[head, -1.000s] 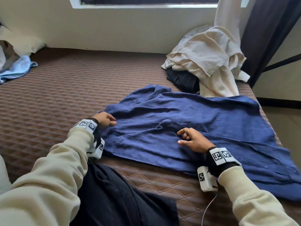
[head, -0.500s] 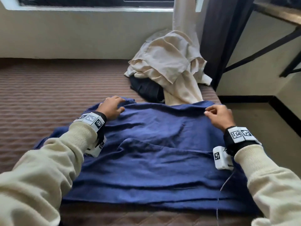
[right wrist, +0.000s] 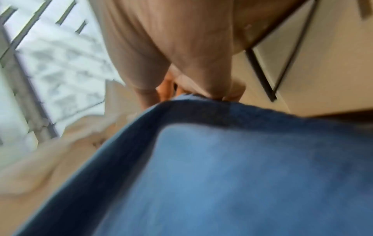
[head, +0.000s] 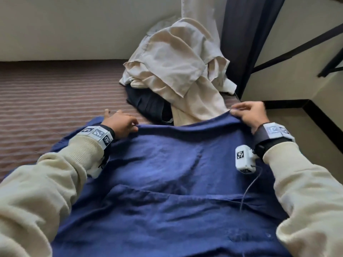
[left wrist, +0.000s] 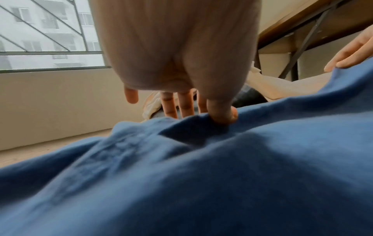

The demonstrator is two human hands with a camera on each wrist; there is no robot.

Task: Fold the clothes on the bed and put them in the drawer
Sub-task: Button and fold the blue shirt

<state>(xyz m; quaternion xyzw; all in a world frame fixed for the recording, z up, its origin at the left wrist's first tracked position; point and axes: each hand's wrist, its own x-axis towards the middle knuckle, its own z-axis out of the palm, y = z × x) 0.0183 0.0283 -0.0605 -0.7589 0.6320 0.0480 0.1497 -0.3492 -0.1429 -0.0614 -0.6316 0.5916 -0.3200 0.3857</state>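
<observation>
A dark blue shirt (head: 167, 182) lies spread over the brown striped bed (head: 46, 93), reaching down to the near edge of the head view. My left hand (head: 122, 123) pinches its far edge between thumb and forefinger, the other fingers stretched out; the left wrist view shows the thumb (left wrist: 222, 115) pressed into the blue shirt (left wrist: 201, 175). My right hand (head: 248, 113) pinches the same far edge at the right and lifts it a little. In the right wrist view the blue shirt (right wrist: 222, 167) hangs from the blurred fingers (right wrist: 232, 94).
A heap of cream clothes (head: 176, 71) lies over a dark garment (head: 148, 104) at the bed's far right corner. A dark curtain (head: 245, 34) hangs behind it. To the right the bed ends at a wall with a black skirting (head: 315, 117).
Both hands left the shirt's near part, went to its far edge and took hold of it. Since half a second ago that edge has lifted slightly, and my head has moved closer.
</observation>
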